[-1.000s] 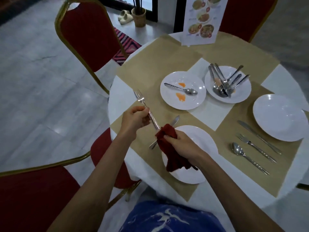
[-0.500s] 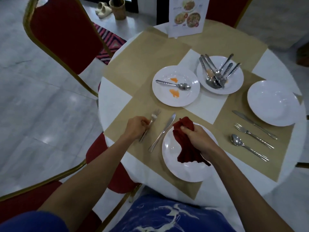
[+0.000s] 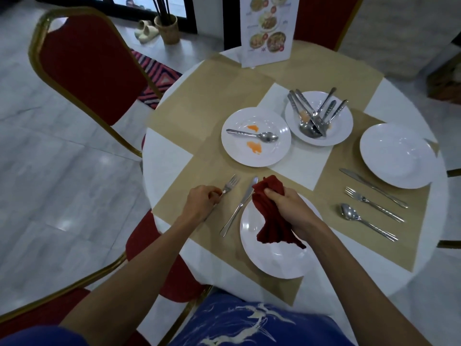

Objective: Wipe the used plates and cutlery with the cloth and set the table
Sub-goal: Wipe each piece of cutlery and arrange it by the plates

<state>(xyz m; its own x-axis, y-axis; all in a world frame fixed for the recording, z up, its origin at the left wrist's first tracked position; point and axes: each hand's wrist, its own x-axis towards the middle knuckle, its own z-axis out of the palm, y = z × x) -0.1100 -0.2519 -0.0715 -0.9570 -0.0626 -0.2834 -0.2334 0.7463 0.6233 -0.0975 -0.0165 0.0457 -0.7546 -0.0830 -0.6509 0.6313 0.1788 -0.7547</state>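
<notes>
Pale marble floor (image 3: pixel 62 183) gleams softly. A red chair (image 3: pixel 94 68) with a gilt frame stands off the round surface's (image 3: pixel 164 166) far-left edge, a second chair (image 3: pixel 321 18) at its far edge. Beyond lie a striped rug (image 3: pixel 157 76), a woven pot (image 3: pixel 167 31) and what may be slippers (image 3: pixel 146 33).

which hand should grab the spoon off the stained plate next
Left, probably. The left hand only holds the fork, which lies on the mat, and the spoon on the stained plate has its handle toward that side. The right hand grips the cloth, needed for wiping.
</notes>
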